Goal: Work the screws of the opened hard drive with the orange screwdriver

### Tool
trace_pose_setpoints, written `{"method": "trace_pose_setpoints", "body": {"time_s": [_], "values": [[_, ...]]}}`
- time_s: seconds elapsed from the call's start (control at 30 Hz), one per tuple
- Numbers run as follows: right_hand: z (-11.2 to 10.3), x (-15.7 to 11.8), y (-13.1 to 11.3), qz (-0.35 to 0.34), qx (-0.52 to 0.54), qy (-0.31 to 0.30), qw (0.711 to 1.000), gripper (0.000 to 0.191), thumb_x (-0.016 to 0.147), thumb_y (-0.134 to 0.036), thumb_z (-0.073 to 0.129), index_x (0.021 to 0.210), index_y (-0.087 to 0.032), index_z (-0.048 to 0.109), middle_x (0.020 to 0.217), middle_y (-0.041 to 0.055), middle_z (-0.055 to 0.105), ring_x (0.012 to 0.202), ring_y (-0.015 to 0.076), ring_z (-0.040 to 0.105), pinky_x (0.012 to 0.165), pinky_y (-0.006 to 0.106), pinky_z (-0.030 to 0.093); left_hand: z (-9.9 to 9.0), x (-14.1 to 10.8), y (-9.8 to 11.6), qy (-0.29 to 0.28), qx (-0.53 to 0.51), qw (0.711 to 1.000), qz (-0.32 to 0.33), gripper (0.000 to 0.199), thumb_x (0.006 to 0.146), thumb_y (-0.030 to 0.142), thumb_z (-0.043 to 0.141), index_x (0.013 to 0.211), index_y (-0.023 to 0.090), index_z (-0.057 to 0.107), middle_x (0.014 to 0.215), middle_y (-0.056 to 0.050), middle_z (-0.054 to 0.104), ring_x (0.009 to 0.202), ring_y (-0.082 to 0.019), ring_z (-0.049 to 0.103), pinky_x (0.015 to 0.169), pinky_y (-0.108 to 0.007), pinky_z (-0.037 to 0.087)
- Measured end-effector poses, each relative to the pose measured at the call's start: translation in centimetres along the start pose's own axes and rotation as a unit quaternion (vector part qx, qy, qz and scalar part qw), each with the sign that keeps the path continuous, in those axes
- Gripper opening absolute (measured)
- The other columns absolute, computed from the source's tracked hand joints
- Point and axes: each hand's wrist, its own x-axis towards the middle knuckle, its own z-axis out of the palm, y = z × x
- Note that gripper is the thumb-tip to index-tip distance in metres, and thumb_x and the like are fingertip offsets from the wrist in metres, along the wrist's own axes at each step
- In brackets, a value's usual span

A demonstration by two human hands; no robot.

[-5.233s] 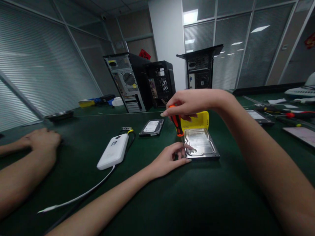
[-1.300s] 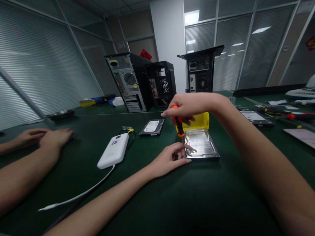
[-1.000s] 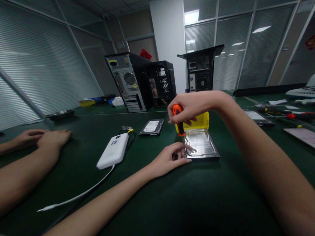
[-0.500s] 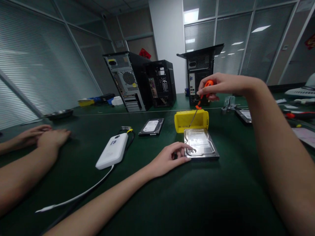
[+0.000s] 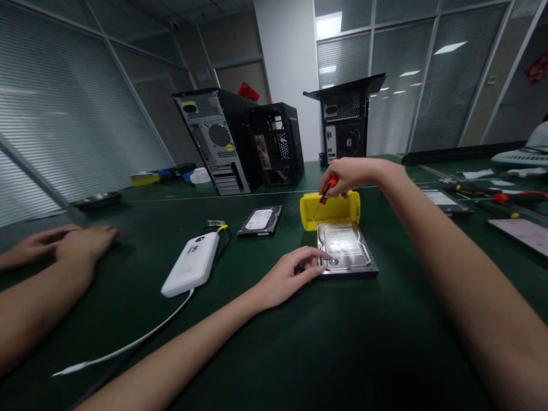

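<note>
A silver hard drive lies on the green table in front of me. My left hand grips its near left corner, index finger on the metal top and thumb along the front edge. In my right hand is a screwdriver with an orange-red and black handle. Its thin shaft slants down and left into the opening of a yellow plastic bin, just behind the drive. Whether the tip touches the bin or carries a screw is too small to tell.
Left of the bin lies another hard drive; nearer stands a white power bank with a cable. A co-worker's hands rest at the far left. Computer cases stand behind. Another drive and pliers lie at right.
My right hand has come down and left, taking the screwdriver tip from above the drive's back edge into the yellow bin. My left hand stays on the drive. The view has shifted slightly.
</note>
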Motion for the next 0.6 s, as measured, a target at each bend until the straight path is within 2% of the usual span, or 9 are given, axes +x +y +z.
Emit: {"method": "trace_pose_setpoints", "body": {"time_s": [0.23, 0.43, 0.6], "values": [[0.4, 0.6, 0.7, 0.003, -0.046, -0.001, 0.999, 0.039, 0.077, -0.029, 0.061, 0.112, -0.013, 0.070, 0.088, 0.0087, 0.073, 0.062, 0.0117, 0.064, 0.058, 0.022, 0.047, 0.3, 0.0, -0.1, -0.008, -0.045, 0.999, -0.001, 0.036, 0.098, 0.040, 0.038, 0.122, 0.023, 0.058, 0.117, -0.005, 0.057, 0.085, -0.016, 0.052, 0.074, -0.027, 0.042], [1.0, 1.4, 1.1, -0.024, -0.020, 0.001, 1.000, 0.040, 0.077, -0.029, 0.062, 0.114, -0.014, 0.070, 0.088, 0.0087, 0.073, 0.060, 0.0104, 0.064, 0.061, 0.022, 0.048, 0.2, 0.0, -0.3, -0.001, -0.015, 1.000, 0.002, 0.034, 0.097, 0.040, 0.042, 0.122, 0.025, 0.058, 0.111, -0.004, 0.059, 0.084, -0.016, 0.052, 0.074, -0.028, 0.040], [1.4, 1.8, 1.4, -0.015, -0.021, -0.001, 1.000, 0.039, 0.077, -0.027, 0.061, 0.113, -0.014, 0.070, 0.088, 0.0081, 0.073, 0.060, 0.0114, 0.065, 0.060, 0.022, 0.049, 0.2, 0.0, -0.1, -0.004, -0.009, 1.000, 0.005, 0.034, 0.097, 0.040, 0.042, 0.122, 0.025, 0.059, 0.114, -0.004, 0.059, 0.086, -0.016, 0.052, 0.075, -0.028, 0.039]]}}
